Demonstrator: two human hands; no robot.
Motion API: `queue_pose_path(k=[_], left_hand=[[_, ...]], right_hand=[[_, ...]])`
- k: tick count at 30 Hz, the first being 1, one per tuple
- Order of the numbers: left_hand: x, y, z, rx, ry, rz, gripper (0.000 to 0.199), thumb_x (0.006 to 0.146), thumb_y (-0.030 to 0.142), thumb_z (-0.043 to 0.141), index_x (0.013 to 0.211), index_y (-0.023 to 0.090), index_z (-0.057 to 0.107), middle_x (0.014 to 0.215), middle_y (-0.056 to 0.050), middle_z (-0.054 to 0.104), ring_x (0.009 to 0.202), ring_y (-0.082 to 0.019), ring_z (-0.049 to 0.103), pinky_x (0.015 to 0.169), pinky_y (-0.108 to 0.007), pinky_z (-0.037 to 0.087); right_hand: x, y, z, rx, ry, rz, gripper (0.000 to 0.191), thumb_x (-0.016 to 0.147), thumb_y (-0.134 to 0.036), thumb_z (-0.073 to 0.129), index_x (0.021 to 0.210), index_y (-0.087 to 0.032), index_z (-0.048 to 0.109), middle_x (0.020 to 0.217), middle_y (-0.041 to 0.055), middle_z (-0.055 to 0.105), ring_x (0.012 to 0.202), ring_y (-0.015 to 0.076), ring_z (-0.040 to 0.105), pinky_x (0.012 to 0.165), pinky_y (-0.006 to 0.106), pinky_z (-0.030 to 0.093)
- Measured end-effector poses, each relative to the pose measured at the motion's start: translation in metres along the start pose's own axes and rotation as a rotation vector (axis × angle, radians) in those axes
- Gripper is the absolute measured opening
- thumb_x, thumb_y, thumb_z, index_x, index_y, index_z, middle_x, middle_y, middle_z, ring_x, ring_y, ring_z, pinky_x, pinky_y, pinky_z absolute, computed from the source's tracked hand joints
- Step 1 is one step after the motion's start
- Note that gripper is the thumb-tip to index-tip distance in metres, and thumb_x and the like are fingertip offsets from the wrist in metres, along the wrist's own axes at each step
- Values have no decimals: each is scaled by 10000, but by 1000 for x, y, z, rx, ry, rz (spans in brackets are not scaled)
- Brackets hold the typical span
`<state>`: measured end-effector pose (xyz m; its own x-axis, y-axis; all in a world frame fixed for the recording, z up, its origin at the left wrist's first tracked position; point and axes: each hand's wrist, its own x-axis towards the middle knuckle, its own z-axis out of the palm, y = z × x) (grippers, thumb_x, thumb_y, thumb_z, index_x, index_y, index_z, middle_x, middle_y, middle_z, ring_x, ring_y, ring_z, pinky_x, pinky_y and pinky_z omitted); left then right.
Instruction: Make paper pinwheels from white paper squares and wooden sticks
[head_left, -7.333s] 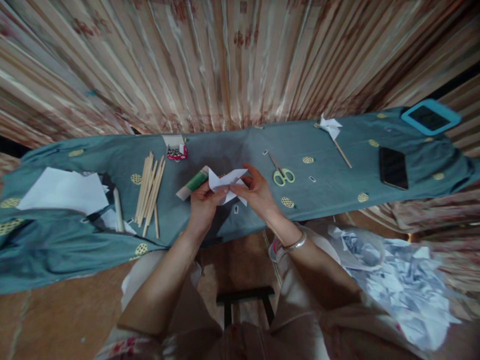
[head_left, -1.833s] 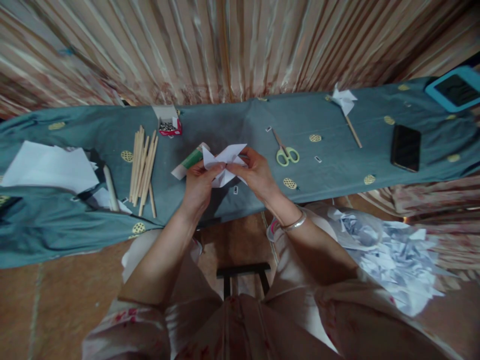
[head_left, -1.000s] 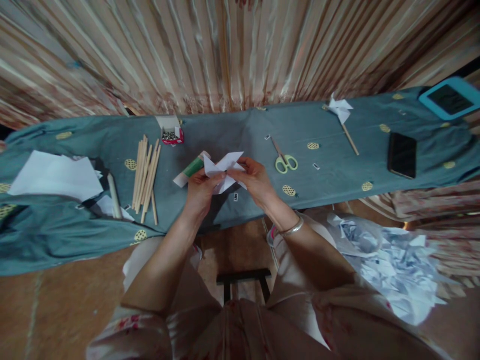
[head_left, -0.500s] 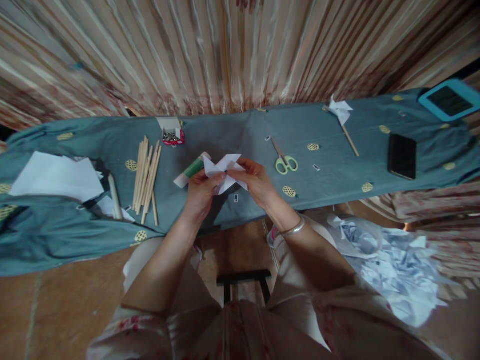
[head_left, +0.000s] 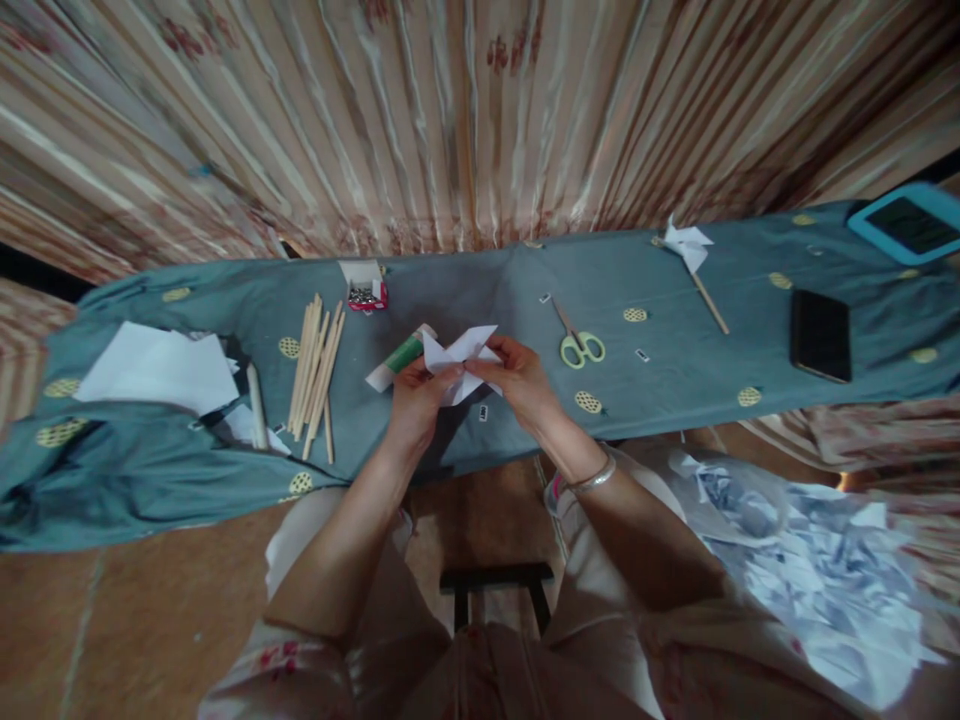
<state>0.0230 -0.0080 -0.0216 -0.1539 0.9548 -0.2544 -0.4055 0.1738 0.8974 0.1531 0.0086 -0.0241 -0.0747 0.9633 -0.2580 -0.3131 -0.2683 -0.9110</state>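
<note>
A folded white paper pinwheel (head_left: 472, 345) is held up over the cloth between my two hands. My left hand (head_left: 418, 397) pinches its left side, thumb toward the centre. From the right, my right hand (head_left: 525, 378) grips it too, with the thumb near the middle. The fingers behind the paper are partly hidden. Just beyond my left hand lies a green and white tube (head_left: 401, 358). To the right of my right hand rest scissors (head_left: 581, 347) with light green handles. A bundle of thin wooden sticks (head_left: 316, 370) lies to the left.
A small red box (head_left: 367, 290) of metal pins stands open near the back edge. White paper sheets (head_left: 157, 368) and a pale rod (head_left: 256, 405) lie left. A finished pinwheel (head_left: 688, 245) on a stick, a black phone (head_left: 821, 335) and a blue-framed tablet (head_left: 911, 222) lie right. A bag of crumpled paper (head_left: 825, 570) sits below.
The whole view has shifted slightly, so the table and things appear a little lower and further right. Both hands keep their hold on the paper pinwheel.
</note>
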Motion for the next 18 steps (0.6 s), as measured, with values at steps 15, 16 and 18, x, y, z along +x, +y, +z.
queue_pose_path(k=[15,16,18], left_hand=[[-8,8,-8,23,-6,26,394,491,340,919,812,174,762,777,-24,753,690,-144,665,707,-266,522],[-9,11,-11,36,7,42,408,509,381,916,827,176,764,798,-31,756,705,-148,672,716,-271,528],[-9,17,-18,67,33,84,416,575,473,881,841,176,767,807,-44,754,718,-153,679,724,-278,537]], right_hand=[[1,-2,-4,25,-22,-9,399,515,-325,894,808,-199,655,791,-22,724,706,145,653,738,305,528],[2,-2,-5,27,-14,-19,393,513,-321,894,802,-199,657,789,-20,724,715,149,655,743,308,528],[3,-3,-8,34,4,-33,386,506,-312,894,796,-201,665,782,-18,725,724,154,656,750,312,533]])
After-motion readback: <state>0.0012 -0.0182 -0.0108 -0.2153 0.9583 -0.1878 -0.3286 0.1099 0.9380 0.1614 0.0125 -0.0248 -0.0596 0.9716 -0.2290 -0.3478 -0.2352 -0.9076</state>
